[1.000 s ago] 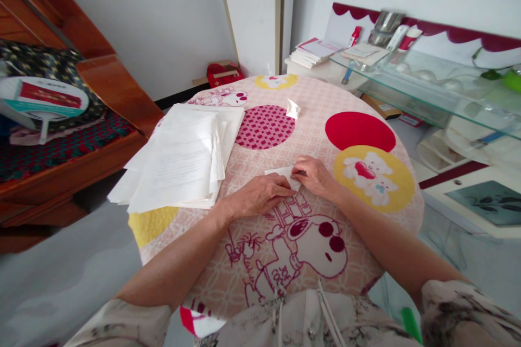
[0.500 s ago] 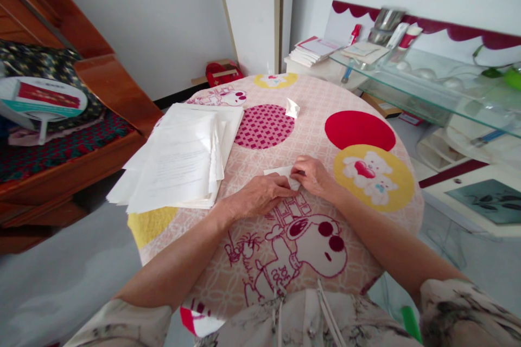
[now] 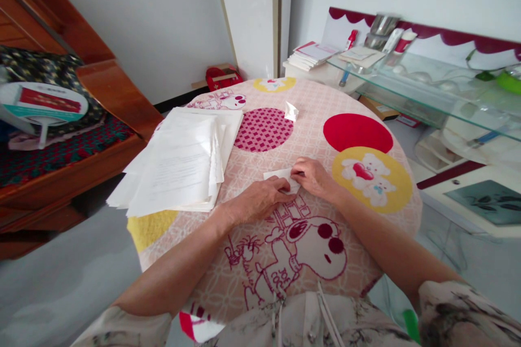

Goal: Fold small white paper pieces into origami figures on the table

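A small piece of white paper (image 3: 280,173), apparently folded, lies on the patterned tablecloth (image 3: 309,135) between my two hands. My left hand (image 3: 262,198) rests across its near left part, fingers curled and pressing on the paper. At the right end, my right hand (image 3: 313,176) pinches the paper between thumb and fingers. Both hands partly cover the sheet, so its full shape is hidden. Farther back on the table stands a small folded white paper piece (image 3: 291,112), apart from both hands.
Left on the table lies a loose stack of white paper sheets (image 3: 175,162), some printed. A glass shelf (image 3: 431,89) with jars and booklets stands at the right. A wooden chair (image 3: 109,97) holding a hand fan (image 3: 44,103) is at the left.
My left fingers have shifted slightly on the paper, with a little more of it showing between the hands. The view has tilted a bit; the rest stays put.
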Demonstrator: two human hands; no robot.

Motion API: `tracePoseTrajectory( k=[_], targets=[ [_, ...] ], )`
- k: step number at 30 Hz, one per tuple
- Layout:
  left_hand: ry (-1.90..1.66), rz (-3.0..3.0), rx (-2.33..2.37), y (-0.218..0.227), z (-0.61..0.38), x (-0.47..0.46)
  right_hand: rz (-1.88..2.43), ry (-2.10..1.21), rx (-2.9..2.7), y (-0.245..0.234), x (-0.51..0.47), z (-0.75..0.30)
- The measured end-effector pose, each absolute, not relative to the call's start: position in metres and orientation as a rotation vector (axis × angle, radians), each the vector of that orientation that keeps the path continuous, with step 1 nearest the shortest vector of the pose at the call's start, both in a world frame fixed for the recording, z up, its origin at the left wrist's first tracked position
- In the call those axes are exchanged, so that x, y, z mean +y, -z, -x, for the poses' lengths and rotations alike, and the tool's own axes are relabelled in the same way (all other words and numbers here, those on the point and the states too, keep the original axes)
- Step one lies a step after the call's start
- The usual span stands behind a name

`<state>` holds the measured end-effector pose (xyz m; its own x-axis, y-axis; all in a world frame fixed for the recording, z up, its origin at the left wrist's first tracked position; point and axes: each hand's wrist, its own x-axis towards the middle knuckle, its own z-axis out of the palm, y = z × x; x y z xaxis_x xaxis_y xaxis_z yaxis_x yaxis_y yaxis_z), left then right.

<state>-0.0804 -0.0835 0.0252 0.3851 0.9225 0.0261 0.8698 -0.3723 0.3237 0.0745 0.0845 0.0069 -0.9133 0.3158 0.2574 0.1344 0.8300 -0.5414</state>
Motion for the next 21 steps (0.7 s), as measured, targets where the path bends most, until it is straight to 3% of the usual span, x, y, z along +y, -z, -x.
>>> tracePoseTrajectory(
  k=[21],
  targets=[
    [-0.417, -2.384, 1.517, -0.028, 0.074, -0.086, 0.349, -0.647, -2.629, 0.01, 0.077, -0.073]
  ],
)
